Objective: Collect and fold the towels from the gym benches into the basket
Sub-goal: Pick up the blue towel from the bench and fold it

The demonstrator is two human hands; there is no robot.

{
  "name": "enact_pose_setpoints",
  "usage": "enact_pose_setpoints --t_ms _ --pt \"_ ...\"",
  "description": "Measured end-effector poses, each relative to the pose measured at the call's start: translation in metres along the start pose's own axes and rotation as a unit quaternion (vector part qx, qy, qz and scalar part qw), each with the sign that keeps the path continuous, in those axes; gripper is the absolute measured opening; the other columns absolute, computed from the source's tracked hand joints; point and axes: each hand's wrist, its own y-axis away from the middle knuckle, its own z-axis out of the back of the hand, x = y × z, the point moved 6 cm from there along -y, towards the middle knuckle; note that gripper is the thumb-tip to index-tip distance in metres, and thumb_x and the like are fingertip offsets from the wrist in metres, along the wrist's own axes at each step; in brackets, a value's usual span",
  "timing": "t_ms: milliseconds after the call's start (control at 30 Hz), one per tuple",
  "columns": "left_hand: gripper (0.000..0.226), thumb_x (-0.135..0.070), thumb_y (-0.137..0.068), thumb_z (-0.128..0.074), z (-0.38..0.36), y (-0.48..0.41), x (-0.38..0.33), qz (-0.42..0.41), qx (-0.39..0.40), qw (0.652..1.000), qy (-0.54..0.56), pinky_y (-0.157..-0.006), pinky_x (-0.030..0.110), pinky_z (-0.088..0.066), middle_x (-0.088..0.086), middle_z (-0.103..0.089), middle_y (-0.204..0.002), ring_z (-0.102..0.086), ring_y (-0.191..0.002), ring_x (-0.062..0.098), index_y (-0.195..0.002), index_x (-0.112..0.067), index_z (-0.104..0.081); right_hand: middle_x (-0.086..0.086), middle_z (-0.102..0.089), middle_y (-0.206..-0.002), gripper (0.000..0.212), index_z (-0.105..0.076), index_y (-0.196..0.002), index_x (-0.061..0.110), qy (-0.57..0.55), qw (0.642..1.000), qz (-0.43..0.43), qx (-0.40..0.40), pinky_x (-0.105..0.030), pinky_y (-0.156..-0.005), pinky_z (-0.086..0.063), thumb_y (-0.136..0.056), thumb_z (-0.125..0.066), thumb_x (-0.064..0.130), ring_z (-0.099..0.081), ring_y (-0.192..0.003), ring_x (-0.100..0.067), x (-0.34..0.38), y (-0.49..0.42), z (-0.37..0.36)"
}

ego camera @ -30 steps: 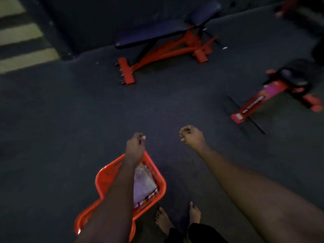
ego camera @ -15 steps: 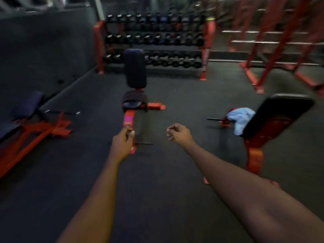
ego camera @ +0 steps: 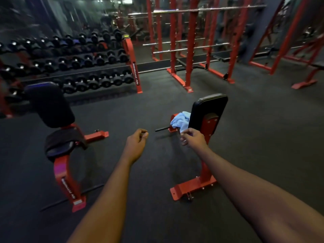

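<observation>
Since half a second ago the view has swung to the right and the bench with the towel has come closer: it now stands just beyond the right hand, and the dumbbell rack has moved to the far left.

The light blue towel [ego camera: 180, 120] lies crumpled on the seat of the right bench [ego camera: 206, 113], against the near-left side of its upright black back pad. A black bar sticks out to the left under it. This bench has a red frame, and its red foot plate rests on the dark floor [ego camera: 263, 137] near the person's right forearm.

The right hand [ego camera: 192, 139] reaches forward just below the towel. Its fingers are curled loosely with nothing in them, and I cannot tell if the fingertips touch the cloth already. The left hand [ego camera: 136, 142] is held out over the bare floor, well apart from the towel, closed into a loose fist with thumb on fingers, and it holds nothing that I can see.

At the left stands a second bench [ego camera: 57, 137], also red and black, with its back pad raised; no towel is visible on it. Behind it, the dumbbell rack [ego camera: 78, 67] carries rows of black dumbbells. Far at the right are red squat racks [ego camera: 189, 50] with steel bars. The basket is not in the view.
</observation>
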Motion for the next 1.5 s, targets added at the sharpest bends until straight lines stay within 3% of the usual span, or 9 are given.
enact_pose_setpoints --t_ms 133,367,533,767,867,967,1167,1367,1500 --pt "0.012 -0.031 -0.098 -0.051 -0.014 -0.07 0.025 -0.001 0.027 1.0 0.005 -0.08 0.036 -0.053 0.002 -0.068 -0.088 -0.067 -0.084 0.02 -0.101 -0.023 -0.06 -0.009 -0.064 -0.069 0.018 -0.06 -0.077 0.014 0.015 1.0 -0.001 -0.015 -0.011 -0.041 -0.04 -0.092 -0.06 0.003 -0.057 -0.04 -0.002 -0.003 -0.065 -0.016" --pt "0.015 -0.032 -0.099 -0.049 -0.021 -0.243 0.08 -0.011 0.088 0.996 -0.002 -0.073 0.03 -0.05 0.002 -0.067 -0.091 -0.064 -0.084 0.017 -0.101 -0.021 -0.059 -0.011 -0.066 -0.071 0.005 -0.064 -0.084 0.006 0.014 0.997 -0.017 -0.076 -0.023 -0.056 -0.049 -0.089 -0.063 0.006 -0.061 -0.061 -0.024 -0.005 -0.21 -0.064" --pt "0.018 -0.031 -0.099 -0.049 -0.045 -0.369 0.103 -0.019 0.145 0.989 -0.011 -0.071 0.025 -0.043 0.002 -0.067 -0.09 -0.062 -0.082 0.015 -0.103 -0.018 -0.061 -0.02 -0.067 -0.077 0.005 -0.064 -0.086 0.002 0.021 0.99 -0.073 -0.121 -0.016 -0.053 -0.047 -0.088 -0.059 0.004 -0.059 -0.06 -0.021 -0.016 -0.299 -0.085" --pt "0.015 -0.026 -0.098 -0.052 -0.154 -0.531 0.132 -0.054 0.253 0.966 -0.025 -0.066 0.025 -0.042 -0.001 -0.065 -0.077 -0.058 -0.07 0.011 -0.095 -0.015 -0.062 0.004 -0.074 -0.083 0.008 -0.07 -0.079 0.02 0.038 0.968 -0.144 -0.203 -0.03 -0.072 -0.055 -0.078 -0.064 0.025 -0.071 -0.079 -0.016 -0.093 -0.445 -0.068" --pt "0.014 -0.026 -0.098 -0.053 -0.216 -0.593 0.146 -0.063 0.302 0.951 -0.034 -0.061 0.02 -0.04 -0.007 -0.062 -0.075 -0.054 -0.065 0.002 -0.094 -0.017 -0.062 0.002 -0.073 -0.08 0.01 -0.068 -0.073 0.022 0.029 0.953 -0.196 -0.23 -0.037 -0.074 -0.055 -0.082 -0.068 0.018 -0.071 -0.078 -0.02 -0.144 -0.507 -0.053" --pt "0.018 -0.031 -0.097 -0.053 -0.272 -0.643 0.158 -0.07 0.369 0.924 -0.068 -0.06 0.021 -0.042 0.001 -0.065 -0.08 -0.058 -0.069 0.011 -0.097 -0.017 -0.064 -0.003 -0.072 -0.084 0.003 -0.068 -0.08 0.015 0.042 0.931 -0.255 -0.259 -0.038 -0.083 -0.055 -0.082 -0.07 0.017 -0.068 -0.085 -0.023 -0.179 -0.543 -0.045" --pt "0.015 -0.028 -0.095 -0.056 -0.375 -0.712 0.161 -0.11 0.482 0.864 -0.095 -0.06 0.021 -0.045 0.004 -0.068 -0.081 -0.058 -0.067 0.01 -0.098 -0.016 -0.064 -0.005 -0.069 -0.095 0.012 -0.067 -0.095 0.012 0.036 0.866 -0.391 -0.31 -0.027 -0.076 -0.048 -0.086 -0.064 0.019 -0.064 -0.091 -0.022 -0.228 -0.574 -0.029" --pt "0.022 -0.029 -0.094 -0.053 -0.518 -0.746 0.191 -0.188 0.589 0.776 -0.128 -0.08 0.034 -0.053 0.002 -0.067 -0.101 -0.064 -0.086 0.015 -0.112 -0.021 -0.06 -0.004 -0.065 -0.119 0.032 -0.065 -0.118 0.017 0.034 0.803 -0.473 -0.362 -0.026 -0.081 -0.045 -0.088 -0.061 0.026 -0.063 -0.107 -0.024 -0.318 -0.605 -0.007" --pt "0.037 -0.028 -0.096 -0.053 -0.603 -0.748 0.197 -0.278 0.636 0.706 -0.141 -0.101 0.034 -0.043 0.003 -0.06 -0.129 -0.056 -0.117 0.019 -0.133 -0.02 -0.053 -0.007 -0.052 -0.142 0.059 -0.047 -0.143 0.021 0.079 0.802 -0.478 -0.349 -0.04 -0.105 -0.043 -0.087 -0.065 0.022 -0.052 -0.129 -0.029 -0.378 -0.633 0.009"
